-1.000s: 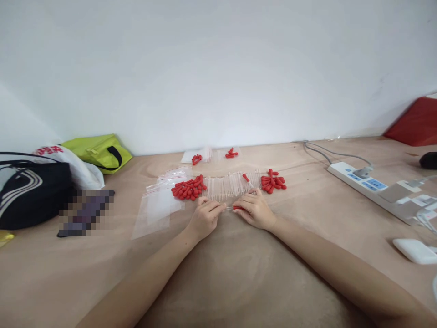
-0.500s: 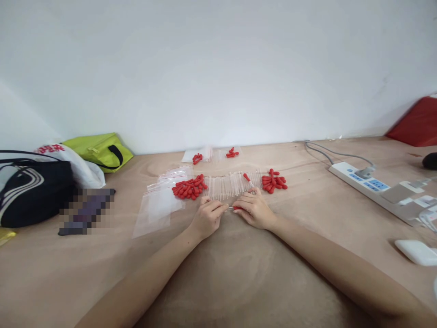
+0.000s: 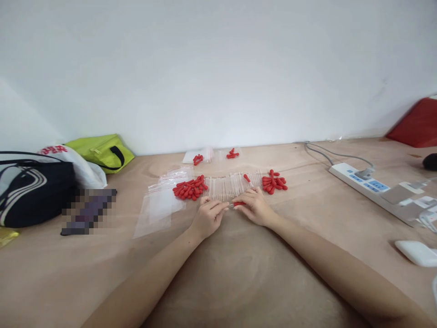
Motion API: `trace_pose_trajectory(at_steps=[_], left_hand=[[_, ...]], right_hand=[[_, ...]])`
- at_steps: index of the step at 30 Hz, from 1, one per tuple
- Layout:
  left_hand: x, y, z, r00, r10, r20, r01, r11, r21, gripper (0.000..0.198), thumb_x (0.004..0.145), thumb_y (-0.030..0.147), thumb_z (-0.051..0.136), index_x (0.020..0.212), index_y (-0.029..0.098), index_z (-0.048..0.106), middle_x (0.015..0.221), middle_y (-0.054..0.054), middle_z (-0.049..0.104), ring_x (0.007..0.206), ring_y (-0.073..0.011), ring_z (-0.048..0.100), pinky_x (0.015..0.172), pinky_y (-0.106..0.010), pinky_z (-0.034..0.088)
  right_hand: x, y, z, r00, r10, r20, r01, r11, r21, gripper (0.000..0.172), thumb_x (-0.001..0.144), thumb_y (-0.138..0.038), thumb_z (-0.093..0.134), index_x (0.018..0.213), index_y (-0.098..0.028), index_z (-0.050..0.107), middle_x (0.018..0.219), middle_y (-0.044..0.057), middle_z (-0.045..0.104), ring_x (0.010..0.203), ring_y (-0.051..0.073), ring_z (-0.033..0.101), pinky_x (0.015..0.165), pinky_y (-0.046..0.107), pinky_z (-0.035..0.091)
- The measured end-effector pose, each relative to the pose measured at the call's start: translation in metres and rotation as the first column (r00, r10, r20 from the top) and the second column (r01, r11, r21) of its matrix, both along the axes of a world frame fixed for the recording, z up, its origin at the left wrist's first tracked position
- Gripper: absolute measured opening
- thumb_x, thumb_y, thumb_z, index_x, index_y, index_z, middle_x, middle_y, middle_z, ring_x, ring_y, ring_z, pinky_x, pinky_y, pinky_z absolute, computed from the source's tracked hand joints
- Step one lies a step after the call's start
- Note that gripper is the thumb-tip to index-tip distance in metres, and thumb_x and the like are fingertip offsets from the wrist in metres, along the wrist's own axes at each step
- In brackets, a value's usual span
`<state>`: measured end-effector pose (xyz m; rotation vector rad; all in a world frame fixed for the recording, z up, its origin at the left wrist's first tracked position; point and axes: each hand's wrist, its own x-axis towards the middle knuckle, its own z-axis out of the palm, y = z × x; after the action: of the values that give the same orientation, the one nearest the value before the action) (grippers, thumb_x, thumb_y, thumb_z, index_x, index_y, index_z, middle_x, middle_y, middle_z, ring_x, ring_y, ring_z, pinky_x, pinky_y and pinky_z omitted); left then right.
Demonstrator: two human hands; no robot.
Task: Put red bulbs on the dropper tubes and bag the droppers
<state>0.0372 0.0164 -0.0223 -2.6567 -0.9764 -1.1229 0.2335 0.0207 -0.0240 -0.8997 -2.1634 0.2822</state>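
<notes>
My left hand (image 3: 210, 217) pinches a thin clear glass dropper tube (image 3: 231, 205). Opposite it, my right hand (image 3: 255, 207) grips a red rubber dropper bulb (image 3: 239, 203). Tube and bulb meet end to end in the small gap between my hands; how far the tube sits inside the bulb I cannot make out. Just beyond my fingers lies a row of clear glass tubes (image 3: 220, 186), with a single red bulb (image 3: 246, 178) on top. A pile of red bulbs (image 3: 190, 187) flanks the row on the left, a smaller pile (image 3: 274, 181) on the right.
Clear zip bags (image 3: 155, 207) lie left of the bulbs. Near the wall are more small bags with red bulbs (image 3: 232, 154). A black bag (image 3: 37, 196), a green bag (image 3: 99, 150) and a blurred-out flat item (image 3: 89, 212) occupy the left. A power strip (image 3: 370, 187) stands right.
Both hands stay together at nearly the same spot. My right fingers have shifted slightly on the red bulb, so more of it shows. The view has moved a little.
</notes>
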Motion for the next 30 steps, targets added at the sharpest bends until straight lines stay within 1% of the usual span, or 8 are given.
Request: trace_pose_trajectory(at_steps=[5,9,11,13,17,22,26,30], left_hand=[[0.002,-0.001,0.002,0.997,-0.044,0.066,0.047,0.998,-0.047,0.021,0.086,0.028,0.047,0.101,0.02,0.058,0.081,-0.002,0.069,0.068,-0.0125,0.061,0.075,-0.031,0.037],[-0.004,0.001,0.006,0.996,0.044,0.078,-0.039,0.997,-0.07,0.026,0.086,0.03,0.045,0.106,0.02,0.057,0.094,-0.006,0.067,0.088,-0.0173,0.059,0.083,-0.036,0.036],[-0.006,0.002,0.008,0.989,0.125,0.073,-0.121,0.991,-0.062,0.022,0.084,0.028,0.047,0.1,0.02,0.06,0.092,-0.005,0.067,0.09,-0.0189,0.057,0.083,-0.037,0.036],[-0.007,0.004,0.008,0.98,0.193,0.054,-0.19,0.98,-0.05,0.017,0.081,0.026,0.051,0.092,0.021,0.063,0.088,-0.004,0.067,0.089,-0.0201,0.057,0.083,-0.039,0.036],[-0.007,0.005,0.005,0.961,0.278,-0.011,-0.278,0.959,-0.058,0.015,0.077,0.024,0.056,0.088,0.023,0.065,0.092,-0.004,0.066,0.092,-0.0225,0.055,0.082,-0.043,0.034],[-0.009,0.005,0.003,0.952,0.299,-0.061,-0.303,0.95,-0.077,0.013,0.075,0.024,0.057,0.086,0.023,0.065,0.094,-0.005,0.065,0.093,-0.0236,0.054,0.081,-0.044,0.033],[-0.01,0.005,0.004,0.949,0.302,-0.086,-0.309,0.947,-0.086,0.013,0.075,0.023,0.058,0.085,0.024,0.065,0.094,-0.005,0.065,0.093,-0.0237,0.053,0.08,-0.044,0.033],[-0.01,0.004,0.003,0.947,0.304,-0.099,-0.311,0.948,-0.067,0.013,0.075,0.023,0.058,0.085,0.023,0.065,0.094,-0.005,0.065,0.093,-0.0244,0.053,0.08,-0.045,0.032]], right_hand=[[-0.01,0.005,0.0,0.889,-0.053,-0.455,-0.091,0.953,-0.289,0.026,0.078,-0.04,0.053,0.095,-0.02,0.05,0.078,0.003,0.059,0.071,0.014,0.056,0.065,0.029,0.044],[0.005,0.028,0.01,0.816,-0.167,-0.553,-0.072,0.92,-0.385,0.037,0.076,-0.04,0.052,0.107,-0.021,0.046,0.069,-0.001,0.054,0.062,0.012,0.052,0.057,0.026,0.043],[0.023,0.044,0.019,0.814,-0.312,-0.491,0.064,0.886,-0.458,0.041,0.078,-0.039,0.048,0.113,-0.02,0.046,0.069,-0.001,0.054,0.063,0.013,0.052,0.059,0.026,0.042],[0.04,0.057,0.027,0.819,-0.477,-0.32,0.285,0.821,-0.495,0.043,0.079,-0.037,0.045,0.117,-0.018,0.046,0.071,0.001,0.057,0.064,0.014,0.053,0.061,0.028,0.041],[0.051,0.067,0.033,0.784,-0.607,0.13,0.611,0.72,-0.328,0.038,0.078,-0.033,0.046,0.114,-0.023,0.053,0.08,0.003,0.064,0.08,0.02,0.056,0.075,0.035,0.037],[0.032,0.066,0.026,0.712,-0.584,0.39,0.676,0.72,-0.156,0.033,0.08,-0.038,0.041,0.105,-0.024,0.058,0.081,0.008,0.067,0.091,0.028,0.054,0.079,0.046,0.03],[0.029,0.067,0.022,0.687,-0.585,0.431,0.69,0.711,-0.136,0.039,0.078,-0.044,0.043,0.107,-0.022,0.057,0.081,0.008,0.067,0.094,0.028,0.054,0.081,0.046,0.028],[0.048,0.066,0.027,0.672,-0.619,0.407,0.722,0.671,-0.169,0.036,0.076,-0.046,0.046,0.101,-0.023,0.06,0.082,0.006,0.067,0.091,0.025,0.055,0.082,0.042,0.028]])
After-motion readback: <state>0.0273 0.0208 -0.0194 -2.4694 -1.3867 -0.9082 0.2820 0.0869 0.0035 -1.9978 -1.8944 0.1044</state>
